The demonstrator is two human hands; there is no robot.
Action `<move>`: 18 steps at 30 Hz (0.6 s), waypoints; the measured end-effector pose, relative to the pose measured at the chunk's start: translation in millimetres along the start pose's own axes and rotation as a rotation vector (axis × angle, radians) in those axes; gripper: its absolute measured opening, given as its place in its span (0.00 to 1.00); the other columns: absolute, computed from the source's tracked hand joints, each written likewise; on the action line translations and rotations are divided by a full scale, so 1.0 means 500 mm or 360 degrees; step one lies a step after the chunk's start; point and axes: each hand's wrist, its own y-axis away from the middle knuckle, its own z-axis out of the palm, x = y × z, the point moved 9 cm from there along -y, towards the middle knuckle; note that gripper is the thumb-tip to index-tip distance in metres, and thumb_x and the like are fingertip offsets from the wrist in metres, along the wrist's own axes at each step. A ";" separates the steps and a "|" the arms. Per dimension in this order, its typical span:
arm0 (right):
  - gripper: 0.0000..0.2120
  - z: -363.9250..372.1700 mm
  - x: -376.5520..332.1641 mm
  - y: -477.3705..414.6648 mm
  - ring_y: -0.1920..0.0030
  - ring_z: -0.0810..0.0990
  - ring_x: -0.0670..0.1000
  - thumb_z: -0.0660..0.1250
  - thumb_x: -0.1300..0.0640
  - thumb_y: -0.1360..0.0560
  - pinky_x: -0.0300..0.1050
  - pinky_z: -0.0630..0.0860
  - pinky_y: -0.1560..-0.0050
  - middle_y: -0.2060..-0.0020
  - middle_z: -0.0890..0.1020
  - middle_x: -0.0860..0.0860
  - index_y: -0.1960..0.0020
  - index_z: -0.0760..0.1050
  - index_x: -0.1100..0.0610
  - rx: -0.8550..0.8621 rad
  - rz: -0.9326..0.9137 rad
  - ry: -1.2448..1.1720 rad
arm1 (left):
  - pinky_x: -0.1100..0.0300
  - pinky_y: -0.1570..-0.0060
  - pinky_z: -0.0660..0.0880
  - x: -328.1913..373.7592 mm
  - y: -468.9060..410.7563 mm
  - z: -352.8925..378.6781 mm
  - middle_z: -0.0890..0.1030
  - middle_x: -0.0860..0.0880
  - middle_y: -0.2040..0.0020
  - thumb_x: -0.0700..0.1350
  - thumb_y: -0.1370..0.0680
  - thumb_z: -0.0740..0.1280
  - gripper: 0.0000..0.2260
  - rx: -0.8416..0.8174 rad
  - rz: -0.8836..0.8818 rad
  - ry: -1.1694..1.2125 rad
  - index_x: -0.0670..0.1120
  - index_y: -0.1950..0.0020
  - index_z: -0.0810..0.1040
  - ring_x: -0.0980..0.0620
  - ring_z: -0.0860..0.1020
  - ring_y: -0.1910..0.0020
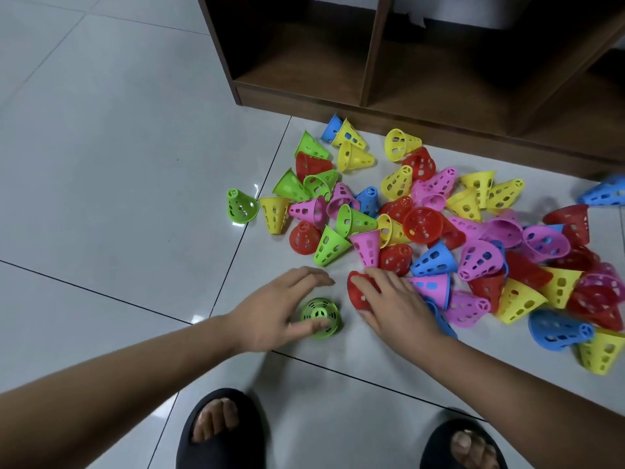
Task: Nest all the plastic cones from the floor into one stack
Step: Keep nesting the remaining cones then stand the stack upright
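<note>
Several perforated plastic cones in red, yellow, green, pink and blue lie scattered in a heap [422, 228] on the tiled floor. A green cone [320, 316] stands upright, narrow end up, near me. My left hand [277, 309] rests beside it, thumb touching its side, fingers spread above the floor. My right hand [392, 302] grips a red cone [358, 292] lying on its side at the heap's near edge. One green cone [240, 205] sits apart at the left.
A dark wooden shelf unit [406, 62] stands behind the heap, its base touching the far cones. My two feet in dark slippers [220, 431] are at the bottom. Bare grey tiles [101, 164] extend to the left.
</note>
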 end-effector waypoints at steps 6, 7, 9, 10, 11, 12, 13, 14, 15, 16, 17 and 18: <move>0.35 0.031 0.007 0.032 0.40 0.80 0.55 0.76 0.49 0.26 0.53 0.78 0.40 0.33 0.77 0.49 0.22 0.67 0.48 -0.0072 0.0035 -0.0020 | 0.51 0.35 0.75 -0.076 -0.071 -0.132 0.77 0.50 0.35 0.54 0.17 0.71 0.18 0.0410 -0.0099 -0.0270 0.47 0.31 0.77 0.47 0.77 0.36; 0.36 0.033 0.008 0.037 0.41 0.80 0.54 0.76 0.49 0.26 0.52 0.78 0.41 0.34 0.77 0.49 0.21 0.66 0.48 -0.0068 0.0043 -0.0029 | 0.50 0.36 0.75 -0.088 -0.081 -0.152 0.77 0.49 0.36 0.52 0.17 0.71 0.17 0.0477 -0.0107 -0.0315 0.46 0.32 0.77 0.46 0.77 0.37; 0.37 0.035 0.011 0.046 0.42 0.81 0.54 0.76 0.49 0.26 0.52 0.79 0.42 0.34 0.78 0.49 0.20 0.66 0.48 -0.0043 0.0064 -0.0046 | 0.50 0.36 0.74 -0.118 -0.095 -0.187 0.78 0.48 0.36 0.49 0.19 0.72 0.16 0.0607 -0.0156 -0.0390 0.46 0.33 0.78 0.45 0.77 0.37; 0.38 0.033 0.013 0.049 0.42 0.81 0.54 0.77 0.48 0.26 0.51 0.79 0.42 0.35 0.78 0.48 0.20 0.65 0.48 -0.0030 0.0076 -0.0056 | 0.50 0.36 0.74 -0.134 -0.100 -0.203 0.77 0.48 0.35 0.49 0.20 0.71 0.16 0.0653 -0.0198 -0.0424 0.47 0.33 0.78 0.44 0.77 0.36; 0.40 0.031 0.015 0.052 0.43 0.82 0.54 0.77 0.48 0.27 0.51 0.79 0.43 0.36 0.79 0.48 0.19 0.65 0.48 -0.0024 0.0089 -0.0067 | 0.49 0.36 0.73 -0.153 -0.105 -0.214 0.77 0.48 0.33 0.50 0.22 0.70 0.19 0.0671 -0.0267 -0.0471 0.48 0.32 0.77 0.43 0.76 0.35; 0.41 0.027 0.016 0.054 0.44 0.82 0.54 0.77 0.47 0.27 0.51 0.80 0.44 0.37 0.79 0.48 0.19 0.64 0.49 -0.0019 0.0101 -0.0080 | 0.47 0.36 0.72 -0.176 -0.108 -0.220 0.76 0.49 0.31 0.52 0.23 0.69 0.21 0.0659 -0.0359 -0.0538 0.49 0.31 0.76 0.43 0.75 0.33; 0.41 0.022 0.016 0.056 0.44 0.82 0.53 0.77 0.46 0.26 0.50 0.80 0.45 0.38 0.80 0.48 0.18 0.62 0.49 -0.0016 0.0114 -0.0098 | 0.44 0.35 0.71 -0.201 -0.110 -0.224 0.74 0.49 0.28 0.53 0.24 0.70 0.24 0.0627 -0.0459 -0.0617 0.50 0.29 0.74 0.42 0.72 0.30; 0.41 0.016 0.016 0.056 0.43 0.82 0.53 0.75 0.45 0.25 0.50 0.79 0.44 0.38 0.80 0.48 0.18 0.60 0.49 -0.0016 0.0129 -0.0122 | 0.42 0.34 0.70 -0.225 -0.111 -0.225 0.72 0.48 0.25 0.53 0.25 0.71 0.27 0.0586 -0.0552 -0.0696 0.51 0.26 0.73 0.42 0.70 0.27; 0.40 0.008 0.015 0.056 0.41 0.81 0.53 0.73 0.44 0.23 0.49 0.78 0.42 0.36 0.79 0.47 0.17 0.58 0.48 -0.0028 0.0145 -0.0159 | 0.40 0.32 0.69 -0.248 -0.110 -0.226 0.70 0.47 0.22 0.52 0.25 0.73 0.29 0.0545 -0.0629 -0.0761 0.51 0.24 0.71 0.41 0.67 0.24; 0.38 0.004 0.016 0.054 0.38 0.80 0.52 0.70 0.42 0.21 0.49 0.76 0.39 0.34 0.78 0.47 0.17 0.56 0.48 -0.0060 0.0167 -0.0216 | 0.39 0.30 0.67 -0.268 -0.107 -0.227 0.69 0.45 0.21 0.51 0.25 0.74 0.31 0.0519 -0.0691 -0.0800 0.50 0.23 0.70 0.39 0.65 0.21; 0.37 0.000 0.018 0.053 0.36 0.78 0.52 0.68 0.41 0.20 0.49 0.75 0.38 0.32 0.77 0.47 0.17 0.55 0.47 -0.0090 0.0196 -0.0287 | 0.39 0.29 0.66 -0.287 -0.102 -0.229 0.69 0.44 0.21 0.50 0.25 0.75 0.31 0.0516 -0.0740 -0.0813 0.49 0.23 0.70 0.39 0.64 0.21; 0.36 -0.006 0.020 0.052 0.35 0.78 0.52 0.67 0.40 0.19 0.48 0.75 0.38 0.32 0.77 0.46 0.17 0.54 0.47 -0.0103 0.0229 -0.0363 | 0.39 0.29 0.66 -0.303 -0.095 -0.231 0.70 0.44 0.22 0.49 0.25 0.75 0.31 0.0531 -0.0782 -0.0803 0.49 0.23 0.71 0.38 0.65 0.21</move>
